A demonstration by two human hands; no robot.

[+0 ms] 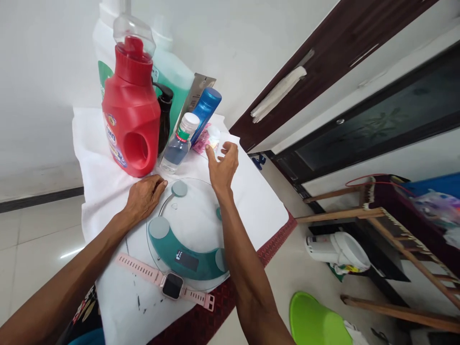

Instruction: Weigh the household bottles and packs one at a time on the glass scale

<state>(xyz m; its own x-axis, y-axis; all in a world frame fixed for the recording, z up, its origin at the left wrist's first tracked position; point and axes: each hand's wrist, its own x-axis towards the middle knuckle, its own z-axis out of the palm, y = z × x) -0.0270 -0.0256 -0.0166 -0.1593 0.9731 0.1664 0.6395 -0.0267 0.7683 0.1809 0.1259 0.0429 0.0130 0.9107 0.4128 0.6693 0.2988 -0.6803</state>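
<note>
My left hand (145, 196) rests on the white cloth with its fingers curled in, beside the left edge of a round glass bathroom scale (192, 215). My right hand (223, 167) is beyond the scale, thumb and fingers apart and curved. Just past its fingertips stands a small white-capped bottle (214, 134); whether they touch it I cannot tell. Between my hands is a clear bottle (176, 151) with a white cap and green band. A pink smartwatch (172, 286) lies along the scale's near edge.
A red detergent jug (132, 105), a dark pump bottle (164, 117), a blue bottle (206, 112) and a green-liquid jug (176, 76) crowd the wall side. On the floor at right are a white bucket (338, 251) and a green tub (316, 321), near a wooden frame (341, 215).
</note>
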